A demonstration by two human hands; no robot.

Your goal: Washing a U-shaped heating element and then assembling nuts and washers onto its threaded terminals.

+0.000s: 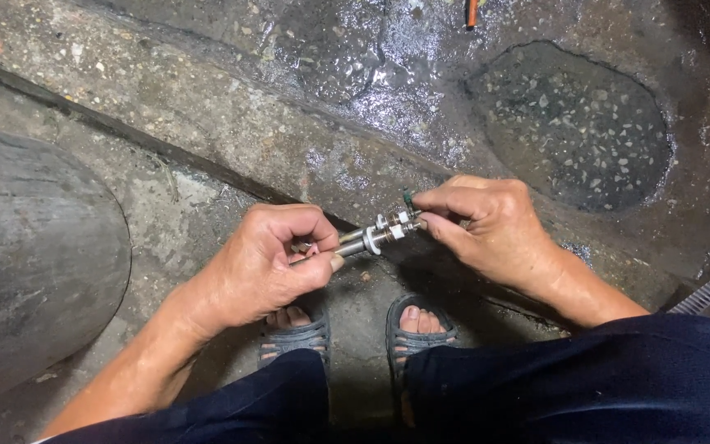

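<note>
left hand point(269, 267): fingers clamped on threaded metal axle point(375, 234), frame centre | right hand point(482, 226): fingers pinching its nut end | tyre point(34, 255) at left edge | open wet concrete floor point(355, 99) above

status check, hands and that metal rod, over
Left hand pinching the rod's near end. Right hand on the nuts at the far end. Rod held level above the wet floor. Nothing in the way.

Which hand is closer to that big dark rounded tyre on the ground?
Left. The left hand grips the near end of the thin metal rod, just right of the large dark rounded tyre. The right hand pinches the rod's far, nut-fitted end, farther away.
</note>
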